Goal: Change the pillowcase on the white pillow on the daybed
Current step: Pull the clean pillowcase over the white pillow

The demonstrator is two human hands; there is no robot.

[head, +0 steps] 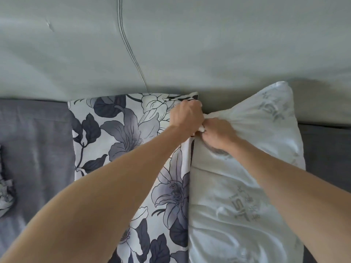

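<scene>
pillow point(247, 186) cut off below, fingertips hidden

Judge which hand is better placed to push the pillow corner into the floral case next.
Right. The right hand already grips the bunched corner of the white pillow, while the left hand holds the edge of the floral pillowcase at its opening, probably best kept there.

Two bare arms reaching out over a grey daybed point(38, 149). Left hand point(185, 115) curled on the edge of a flowery pillowcase point(123, 133) lying flat. Right hand point(218, 133) gripping a bunched corner of the white pillow point(247, 205), just beside it. Pale green backrest point(190, 44) behind. Crumpled cloth point(5, 194) at far left.
</scene>
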